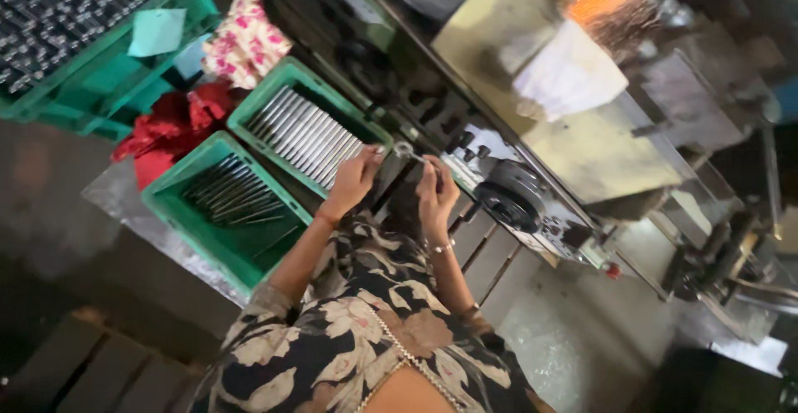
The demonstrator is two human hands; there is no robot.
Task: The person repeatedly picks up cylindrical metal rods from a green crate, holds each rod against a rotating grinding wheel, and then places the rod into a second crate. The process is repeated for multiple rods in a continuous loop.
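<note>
Hands meet over the machine (pixel 532 205). Left hand (pixel 356 179) and right hand (pixel 435 189) pinch a small metal part (pixel 405 150) between them. Near crate (pixel 226 205) has few dark rods; far crate (pixel 309 127) looks full of shiny ones, so lots looks done.

The counter (pixel 125 205), a sheet-metal surface, carries two green crates. The near crate (pixel 223 207) holds dark metal rods. Touching its far side, the second crate (pixel 301 124) holds bright rods. Red cloth (pixel 170 126) lies beside the near crate.
</note>
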